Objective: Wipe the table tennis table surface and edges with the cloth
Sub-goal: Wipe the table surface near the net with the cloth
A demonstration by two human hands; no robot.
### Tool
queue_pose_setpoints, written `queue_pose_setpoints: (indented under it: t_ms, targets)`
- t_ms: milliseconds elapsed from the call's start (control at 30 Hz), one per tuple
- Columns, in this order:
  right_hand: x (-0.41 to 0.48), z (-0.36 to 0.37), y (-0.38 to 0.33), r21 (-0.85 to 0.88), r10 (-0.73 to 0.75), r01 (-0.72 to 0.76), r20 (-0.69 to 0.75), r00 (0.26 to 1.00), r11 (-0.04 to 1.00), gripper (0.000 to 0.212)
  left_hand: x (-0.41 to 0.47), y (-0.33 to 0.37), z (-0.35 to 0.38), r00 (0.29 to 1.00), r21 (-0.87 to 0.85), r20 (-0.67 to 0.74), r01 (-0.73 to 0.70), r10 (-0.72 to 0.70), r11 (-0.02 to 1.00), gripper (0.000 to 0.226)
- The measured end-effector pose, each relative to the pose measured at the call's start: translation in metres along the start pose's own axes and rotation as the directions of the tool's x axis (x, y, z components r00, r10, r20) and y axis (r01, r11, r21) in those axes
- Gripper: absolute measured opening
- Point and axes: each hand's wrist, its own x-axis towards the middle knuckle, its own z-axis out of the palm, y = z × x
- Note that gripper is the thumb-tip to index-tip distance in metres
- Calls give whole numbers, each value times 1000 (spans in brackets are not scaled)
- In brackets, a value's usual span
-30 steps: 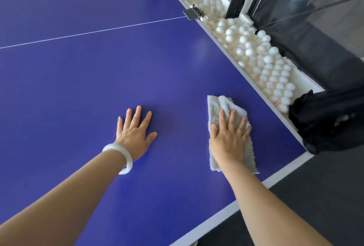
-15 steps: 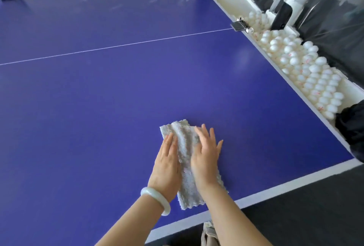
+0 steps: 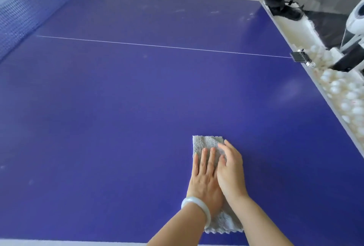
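A folded grey cloth (image 3: 204, 144) lies flat on the blue table tennis table (image 3: 122, 103), near its front edge and right of centre. My left hand (image 3: 204, 178), with a pale bangle on the wrist, presses flat on the cloth with straight fingers. My right hand (image 3: 231, 172) presses on the cloth beside it, partly overlapping the left hand, fingers straight. Only the cloth's far end and near fringe show around the hands.
The blue net (image 3: 23, 11) runs along the far left. A white trough (image 3: 295, 28) full of several white balls (image 3: 338, 92) lines the table's right edge, with a metal clip (image 3: 300, 59) and a white machine (image 3: 356, 19) there. A white centre line (image 3: 157, 45) crosses the table.
My left hand came off the bare table onto the cloth next to my right hand. Both hands and the cloth slid left, away from the right edge, then further up the table.
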Motion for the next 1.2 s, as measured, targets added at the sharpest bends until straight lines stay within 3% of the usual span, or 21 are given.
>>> queue_pose_setpoints:
  t_ms: [100,200,333,467,700,900,967,1100,1200]
  targets:
    - [12,23,-17,-88,-137,149,131,982,985,47,-13,-40,-10,994,-17,-59,92,-93,996,66]
    - [16,49,-29,-132,-250,313,357,900,940,49,-30,-91,-20,981,-19,-66,182,-183,983,65]
    - [35,84,-32,-333,-363,564,504,784,755,52,-50,-146,-28,959,-2,-86,272,-271,962,65]
    - [60,93,-22,-582,-283,512,442,851,632,56,-68,-189,-34,946,14,-113,309,-305,951,64]
    - [59,91,-23,-588,-301,494,399,866,641,60,-75,-241,-44,899,14,-134,423,-418,906,67]
    - [60,91,-26,-584,-281,454,365,887,673,60,-4,-196,-41,638,-124,-77,757,-767,642,82]
    - [60,91,-24,-584,-287,457,364,886,671,59,9,-198,-41,653,-93,-83,747,-753,658,81]
    - [60,94,-21,-582,-297,467,367,881,666,60,11,-232,-47,781,-31,-117,614,-613,789,81]
    - [62,96,-16,-582,-303,474,371,878,661,63,8,-273,-57,798,-15,-132,592,-589,806,79]
